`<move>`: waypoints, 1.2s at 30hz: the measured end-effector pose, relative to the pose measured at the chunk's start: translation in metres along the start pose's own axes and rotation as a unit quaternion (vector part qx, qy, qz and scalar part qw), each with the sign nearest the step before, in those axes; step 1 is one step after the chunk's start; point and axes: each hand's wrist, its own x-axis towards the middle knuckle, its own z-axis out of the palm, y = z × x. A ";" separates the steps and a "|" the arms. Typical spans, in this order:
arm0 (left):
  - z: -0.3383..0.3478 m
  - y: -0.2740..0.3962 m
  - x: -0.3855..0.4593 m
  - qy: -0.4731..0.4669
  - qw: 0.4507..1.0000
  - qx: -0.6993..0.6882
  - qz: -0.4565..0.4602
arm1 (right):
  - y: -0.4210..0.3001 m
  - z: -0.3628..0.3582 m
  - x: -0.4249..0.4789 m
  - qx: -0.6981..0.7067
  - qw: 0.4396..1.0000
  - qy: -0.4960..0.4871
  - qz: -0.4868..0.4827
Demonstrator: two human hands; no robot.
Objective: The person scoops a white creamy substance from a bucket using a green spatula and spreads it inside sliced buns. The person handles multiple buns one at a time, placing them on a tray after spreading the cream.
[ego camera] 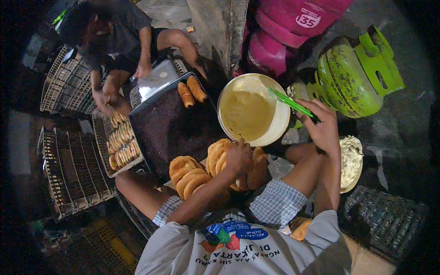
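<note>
My right hand (321, 125) grips a green plastic-handled utensil (290, 102), probably a spatula or brush. Its far end reaches over the inner wall of a round white tub (225, 123) of pale yellow cream (249, 115). My left hand (239, 158) is over golden bread rolls (218, 156), close to the tub's near rim; its fingers are blurred, so whether they hold a roll is unclear. More bread rolls (189, 177) cluster left of that hand. Beyond them, a dark-rimmed tray (161, 87) holds dark brown granules (158, 127) and two browned rolls (191, 92) at its far end.
Across the tray a seated person (117, 37) has a hand above a plastic crate (117, 172) of packed pastries (123, 144). More crates (75, 172) stand left. Green (350, 79) and pink gas cylinders (285, 24) stand far right. A pale cream-filled container (350, 165) sits by my right forearm.
</note>
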 end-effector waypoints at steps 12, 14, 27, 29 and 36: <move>-0.061 -0.022 -0.101 0.119 0.979 -0.027 -0.166 | -0.053 -0.009 0.008 0.187 0.976 0.076 0.077; -0.073 -0.026 -0.106 0.191 0.973 0.006 -0.127 | -0.057 -0.009 0.006 0.209 0.967 0.098 0.106; -0.052 -0.019 -0.055 -0.041 0.970 -0.073 -0.228 | -0.077 -0.027 0.054 0.815 0.561 0.120 -0.075; -0.048 -0.052 -0.061 0.120 0.943 -0.246 -0.190 | -0.075 -0.022 0.052 0.862 0.491 0.102 -0.076; -0.091 0.044 -0.104 0.109 0.725 -0.678 0.052 | -0.080 0.053 0.055 0.841 0.509 0.180 -0.020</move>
